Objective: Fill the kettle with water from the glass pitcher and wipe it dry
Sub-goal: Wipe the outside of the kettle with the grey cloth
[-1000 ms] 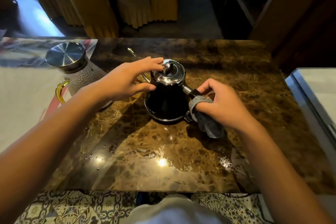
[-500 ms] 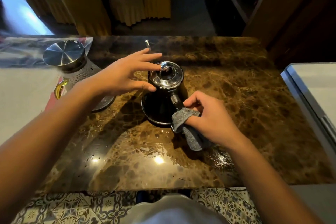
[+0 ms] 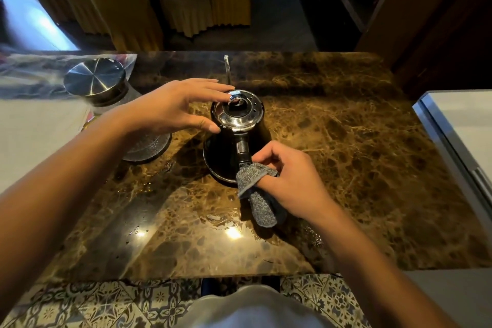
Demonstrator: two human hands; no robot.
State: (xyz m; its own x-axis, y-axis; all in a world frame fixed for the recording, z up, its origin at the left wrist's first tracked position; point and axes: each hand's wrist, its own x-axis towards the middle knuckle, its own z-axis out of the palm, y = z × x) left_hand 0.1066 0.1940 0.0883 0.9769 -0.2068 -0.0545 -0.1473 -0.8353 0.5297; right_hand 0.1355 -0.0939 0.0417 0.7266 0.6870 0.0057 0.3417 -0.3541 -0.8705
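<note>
Marble table [image 3: 332, 168]: kettle [image 3: 226, 152], pitcher [image 3: 106, 93], water drops.

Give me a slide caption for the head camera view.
Left hand steadies the kettle lid while the right hand wipes its handle with a grey cloth.

Our left forearm comes in from the lower left and reaches up and to the right, bare to the edge of the view. Our left hand [image 3: 173, 106] is spread with the fingers nearly straight and held together, its fingertips [image 3: 223, 90] at the polished steel lid [image 3: 237, 112] of the black conical kettle [image 3: 226, 152], the thumb stretched out below along the lid's near rim. Our right forearm enters from the lower right and angles up and to the left. Our right hand [image 3: 290, 178] is curled, knuckles up, pinching a grey knitted cloth [image 3: 255, 189] against the kettle's dark straight handle [image 3: 243, 153]; the cloth's loose end hangs below the fist.
</note>
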